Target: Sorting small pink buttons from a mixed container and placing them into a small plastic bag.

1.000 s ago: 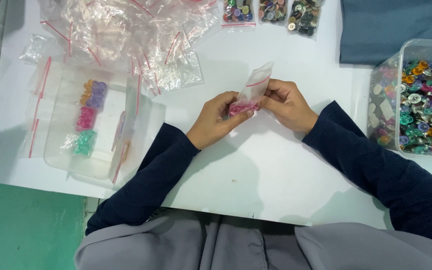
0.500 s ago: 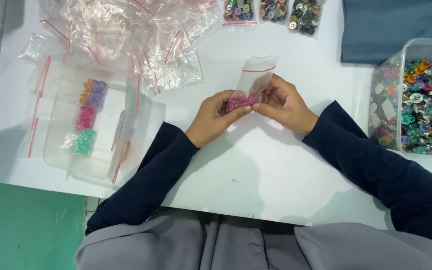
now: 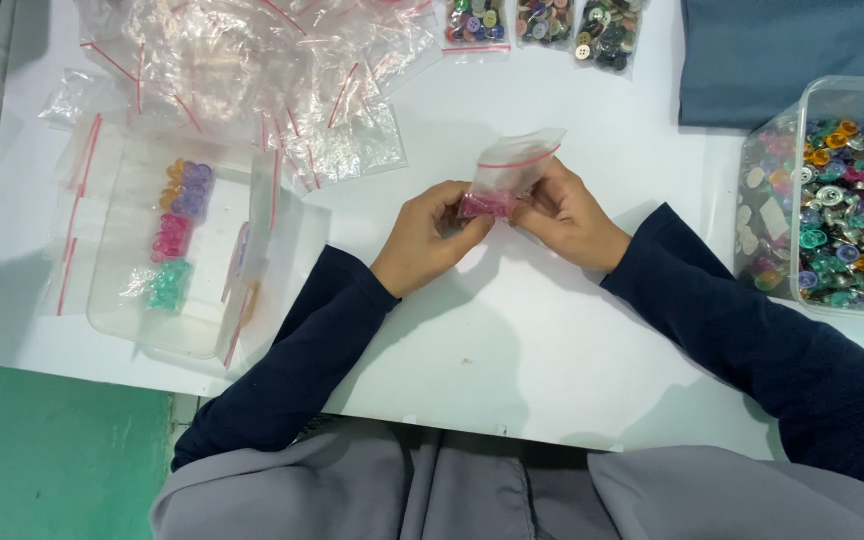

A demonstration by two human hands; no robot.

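Note:
Both hands hold one small clear zip bag with a red seal strip and pink buttons at its bottom. My left hand pinches the bag's lower left corner. My right hand grips its lower right side. The bag stands upright just above the white table, near the middle. Both arms wear dark blue sleeves.
A clear plastic tray at the left holds small bags of orange, purple, pink and green buttons. A heap of empty zip bags lies at the back. A clear bin of mixed buttons stands at the right, blue cloth behind it, filled bags at top.
The bag has turned more upright between my hands, and the pink buttons have settled at its bottom. Both hands stay in almost the same place.

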